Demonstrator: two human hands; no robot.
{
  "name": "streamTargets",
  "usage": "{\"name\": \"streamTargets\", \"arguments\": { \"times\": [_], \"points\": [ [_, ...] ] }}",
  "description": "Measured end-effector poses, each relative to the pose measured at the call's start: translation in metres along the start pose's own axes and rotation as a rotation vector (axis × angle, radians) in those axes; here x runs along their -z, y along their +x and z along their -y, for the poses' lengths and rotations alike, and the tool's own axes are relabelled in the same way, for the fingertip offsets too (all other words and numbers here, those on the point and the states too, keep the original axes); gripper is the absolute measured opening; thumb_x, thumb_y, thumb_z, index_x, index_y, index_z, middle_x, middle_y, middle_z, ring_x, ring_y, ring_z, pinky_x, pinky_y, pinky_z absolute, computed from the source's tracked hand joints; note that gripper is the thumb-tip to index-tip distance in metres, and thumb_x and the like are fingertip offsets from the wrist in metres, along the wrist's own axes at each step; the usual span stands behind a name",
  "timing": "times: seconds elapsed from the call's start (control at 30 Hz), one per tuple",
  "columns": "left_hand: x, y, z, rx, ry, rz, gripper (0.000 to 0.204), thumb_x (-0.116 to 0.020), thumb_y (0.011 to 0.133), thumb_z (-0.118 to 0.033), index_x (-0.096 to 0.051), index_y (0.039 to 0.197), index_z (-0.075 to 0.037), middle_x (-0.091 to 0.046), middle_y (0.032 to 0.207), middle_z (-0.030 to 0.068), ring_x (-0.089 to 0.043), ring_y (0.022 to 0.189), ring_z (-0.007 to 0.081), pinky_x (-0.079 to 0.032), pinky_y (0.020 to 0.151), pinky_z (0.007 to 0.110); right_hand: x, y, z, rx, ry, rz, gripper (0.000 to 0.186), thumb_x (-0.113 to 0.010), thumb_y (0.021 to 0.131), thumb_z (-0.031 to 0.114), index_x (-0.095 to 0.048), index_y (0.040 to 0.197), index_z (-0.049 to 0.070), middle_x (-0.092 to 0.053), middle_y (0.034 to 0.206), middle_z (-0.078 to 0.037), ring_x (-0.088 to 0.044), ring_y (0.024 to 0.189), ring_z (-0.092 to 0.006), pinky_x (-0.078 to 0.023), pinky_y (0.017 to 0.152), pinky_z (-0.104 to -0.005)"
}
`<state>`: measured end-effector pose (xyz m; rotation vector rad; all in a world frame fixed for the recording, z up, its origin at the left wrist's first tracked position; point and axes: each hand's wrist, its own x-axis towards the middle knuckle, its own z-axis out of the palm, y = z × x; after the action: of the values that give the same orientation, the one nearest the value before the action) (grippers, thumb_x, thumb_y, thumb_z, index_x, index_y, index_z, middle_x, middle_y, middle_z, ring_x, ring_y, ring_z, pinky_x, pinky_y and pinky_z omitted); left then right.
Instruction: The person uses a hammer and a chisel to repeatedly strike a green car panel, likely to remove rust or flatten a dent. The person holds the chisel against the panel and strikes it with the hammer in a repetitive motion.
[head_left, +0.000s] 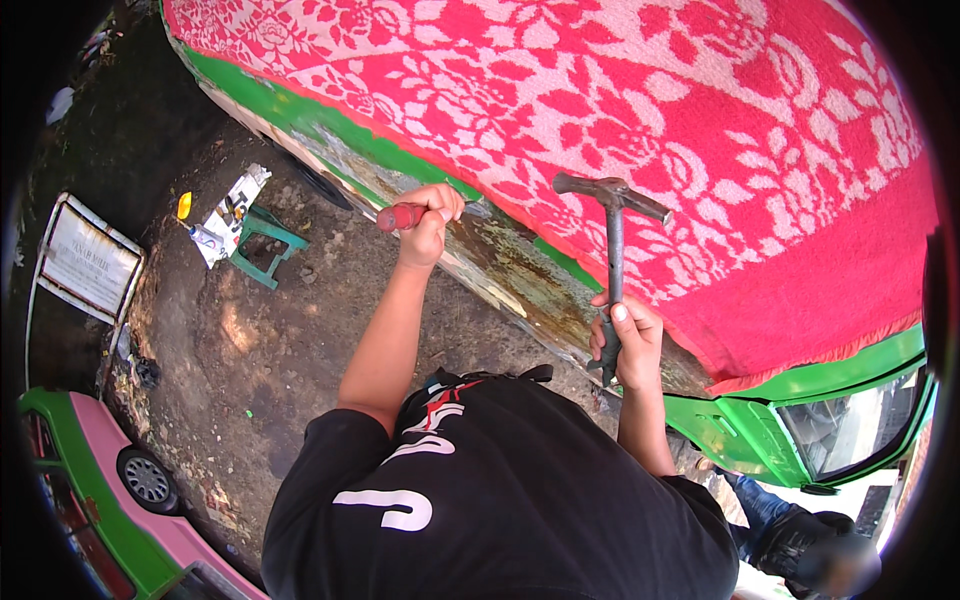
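Note:
My left hand is closed around a red-handled tool beside the vehicle's worn side. The tool's working end is not clear enough to name its kind. In my right hand, a metal hammer is held upright by its dark grip, its head raised over the cloth. A red and pink floral cloth drapes over the vehicle. Below the cloth's edge, the body panel shows rust, bare patches and remnants of green paint.
A green stool bearing papers and small items stands on the dirt ground at left. A framed white sign is farther left. A green and pink car is parked at lower left. Another person is at lower right, near a green vehicle door.

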<state>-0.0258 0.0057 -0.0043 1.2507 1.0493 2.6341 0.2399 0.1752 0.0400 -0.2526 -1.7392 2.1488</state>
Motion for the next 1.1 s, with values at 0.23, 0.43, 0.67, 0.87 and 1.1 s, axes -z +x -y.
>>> {"name": "streamTargets", "arguments": {
  "times": [0.23,0.43,0.67,0.87,1.1],
  "points": [
    [-0.002,0.002,-0.002,-0.007,0.055,0.0,0.025,-0.05,0.072,-0.004,-0.031,0.056,-0.006,-0.033,0.055,0.0036,-0.03,0.053,0.0157,-0.036,0.055,0.035,-0.003,0.0,0.002,-0.002,-0.035,0.016,0.031,-0.056,0.099,0.024,-0.062,0.11,-0.005,-0.053,0.063,-0.006,-0.051,0.051,-0.0118,-0.043,0.047,-0.0252],
    [-0.001,0.003,-0.003,-0.002,0.056,-0.006,0.025,-0.05,0.073,-0.004,-0.031,0.057,-0.006,-0.034,0.055,0.0038,-0.031,0.053,0.0159,-0.037,0.056,0.035,-0.004,0.0,0.0,0.022,-0.046,0.0,0.031,-0.055,0.1,0.024,-0.062,0.111,-0.005,-0.053,0.063,-0.005,-0.051,0.051,-0.0117,-0.043,0.047,-0.025],
    [-0.008,0.007,0.004,0.063,0.208,0.029,0.029,-0.055,0.078,-0.002,-0.034,0.057,-0.003,-0.04,0.057,0.0026,-0.036,0.053,0.0127,-0.036,0.053,0.031,-0.023,0.0,0.015,0.002,-0.237,0.013,0.028,-0.058,0.098,0.021,-0.065,0.11,-0.003,-0.054,0.064,-0.001,-0.05,0.05,-0.0093,-0.041,0.046,-0.0241],
    [-0.009,0.008,0.017,0.103,0.273,-0.028,0.018,-0.064,0.078,-0.003,-0.051,0.066,-0.003,-0.053,0.063,-0.0021,-0.052,0.062,0.0092,-0.042,0.057,0.028,-0.059,0.004,0.051,0.392,-0.515,0.166,0.032,-0.061,0.096,0.024,-0.066,0.101,-0.007,-0.062,0.068,-0.004,-0.054,0.056,-0.0097,-0.043,0.05,-0.0254],
    [-0.012,0.013,0.014,0.217,0.638,0.161,0.016,-0.068,0.074,0.0,-0.055,0.065,-0.003,-0.06,0.067,0.0009,-0.055,0.062,0.0099,-0.045,0.06,0.029,-0.066,0.02,0.049,0.16,-0.79,0.117,0.027,-0.063,0.096,0.022,-0.068,0.104,-0.003,-0.057,0.063,-0.001,-0.051,0.055,-0.0086,-0.041,0.051,-0.0251]
  ]
}}
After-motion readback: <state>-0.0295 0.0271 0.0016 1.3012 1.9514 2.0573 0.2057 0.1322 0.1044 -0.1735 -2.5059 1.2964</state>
